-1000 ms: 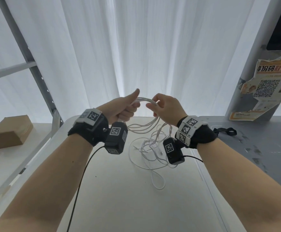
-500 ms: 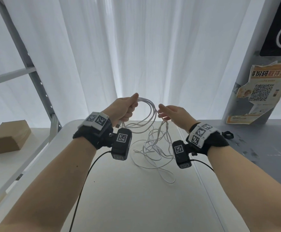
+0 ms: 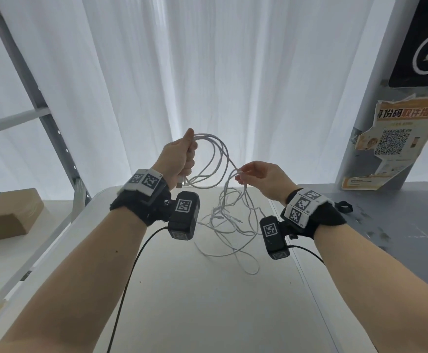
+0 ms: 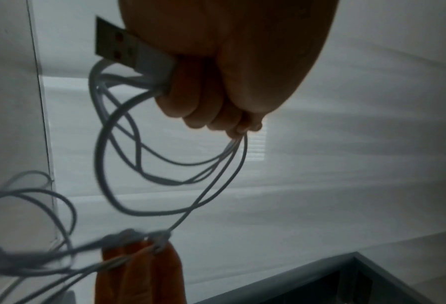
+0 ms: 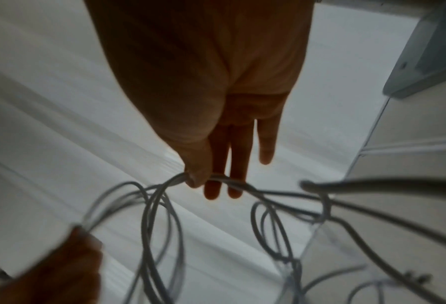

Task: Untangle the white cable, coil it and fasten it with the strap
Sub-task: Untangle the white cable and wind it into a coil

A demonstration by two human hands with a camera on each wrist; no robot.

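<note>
The white cable (image 3: 222, 159) hangs in loops between both raised hands, and its tangled rest (image 3: 229, 225) trails down onto the white table (image 3: 207, 301). My left hand (image 3: 182, 159) grips several coiled loops (image 4: 164, 164) in a fist, with the USB plug (image 4: 123, 47) sticking out beside the fingers. My right hand (image 3: 256, 175) pinches a strand (image 5: 216, 179) between thumb and fingertips, its other fingers held straight. A black strap (image 3: 344, 207) lies on the grey surface behind my right wrist.
A cardboard box (image 3: 6, 215) sits on the shelf at the left, next to a grey metal rack post (image 3: 55, 138). A grey table (image 3: 398, 225) adjoins the white one at the right. White curtains (image 3: 207, 72) hang behind.
Both hands have risen and moved apart. The right hand slid along the cable to the right and down, drawing more of the tangle off the table; the left kept its grip on the loops.
</note>
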